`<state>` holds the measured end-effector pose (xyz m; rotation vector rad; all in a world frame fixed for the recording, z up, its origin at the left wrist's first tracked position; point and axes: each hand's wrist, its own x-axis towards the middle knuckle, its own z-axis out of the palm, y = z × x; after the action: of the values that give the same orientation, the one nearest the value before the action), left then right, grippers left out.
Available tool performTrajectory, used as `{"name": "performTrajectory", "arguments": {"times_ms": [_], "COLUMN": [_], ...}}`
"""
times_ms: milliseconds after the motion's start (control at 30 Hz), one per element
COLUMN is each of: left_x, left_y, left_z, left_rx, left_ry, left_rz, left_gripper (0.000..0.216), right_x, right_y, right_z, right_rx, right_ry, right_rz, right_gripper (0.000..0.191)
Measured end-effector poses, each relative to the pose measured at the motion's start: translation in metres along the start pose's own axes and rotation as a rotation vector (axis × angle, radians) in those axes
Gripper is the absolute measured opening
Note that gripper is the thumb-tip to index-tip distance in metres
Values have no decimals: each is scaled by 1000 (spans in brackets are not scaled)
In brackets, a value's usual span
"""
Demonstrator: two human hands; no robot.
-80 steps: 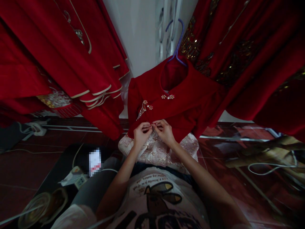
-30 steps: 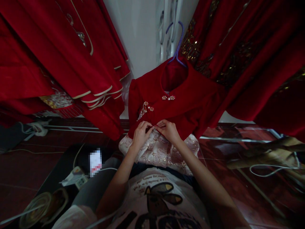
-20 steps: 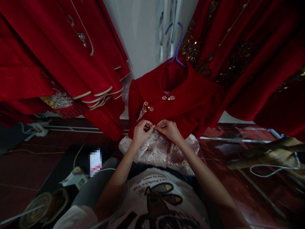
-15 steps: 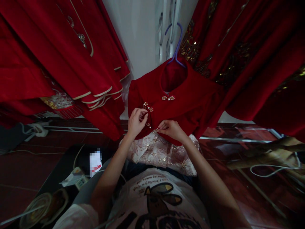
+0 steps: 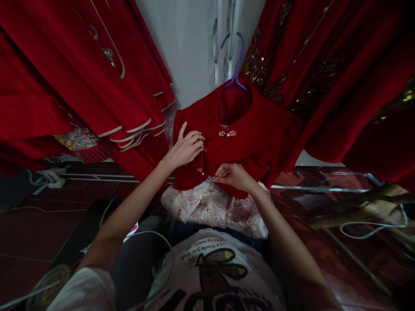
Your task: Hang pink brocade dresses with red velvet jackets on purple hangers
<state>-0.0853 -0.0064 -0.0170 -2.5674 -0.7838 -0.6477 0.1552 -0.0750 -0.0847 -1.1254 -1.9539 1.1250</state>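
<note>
Red jacket (image 5: 191, 110) hangs in front of me on the purple hanger (image 5: 238, 71), hem over the pale patterned cloth (image 5: 220, 207) by my lap. My R hand (image 5: 237, 176) has its fingers clamped on the jacket's front edge, at the beaded piece (image 5: 212, 178). L hand (image 5: 186, 149) is over the opp. front panel w/ fingers apart, nothing gripped afaict.

Risks, as I judge it: if R tugs too hard, threads under the beads could give, or the jacket could slip on the hanger, b/c nothing visible props it from below. Flower clasp (image 5: 201, 171) sits near the beaded piece but apart from it; w/ L off that edge, the two fronts could drift out of line. L fingers could also snag the trim beneath them.

Hidden: L hand covers most of that trim; can't tell if the palm presses or just hovers. R fingertips block their own grip, so bead vs cloth is unclear, & any loop or hook is too small to see. Jacket's far sleeve blends into the red garments (image 5: 324, 99) in shadow. Lidded tub (image 5: 52, 285), lower L, is partly cut off by my sleeve.
</note>
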Motion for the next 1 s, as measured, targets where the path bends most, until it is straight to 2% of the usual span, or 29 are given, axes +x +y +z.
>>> {"name": "performTrajectory", "arguments": {"times_ms": [100, 167, 300, 467, 633, 833, 1000], "left_x": [3, 9, 31, 62, 79, 90, 88], "left_y": [-5, -4, 11, 34, 42, 36, 33], "left_z": [4, 5, 1, 3, 10, 6, -1], "left_rx": [-60, -108, -116, -76, -58, 6, -123], "left_ry": [-3, 34, 176, 173, 193, 156, 169], "left_rz": [60, 49, -103, -107, -144, -76, -63], "left_gripper": [19, 19, 17, 23, 20, 14, 8], "right_x": [0, -1, -9, -21, -27, -28, -29], "right_y": [1, -1, -10, -18, -25, -28, -33], "right_z": [0, -3, -12, -29, -41, -44, -45], "right_rx": [-4, -14, -21, -42, -32, -36, -70], "right_ry": [6, -11, -120, -227, -189, -163, -149], "right_rz": [-11, -14, 15, 64, 40, 25, 2], "right_gripper": [22, 21, 17, 13, 22, 23, 21]}}
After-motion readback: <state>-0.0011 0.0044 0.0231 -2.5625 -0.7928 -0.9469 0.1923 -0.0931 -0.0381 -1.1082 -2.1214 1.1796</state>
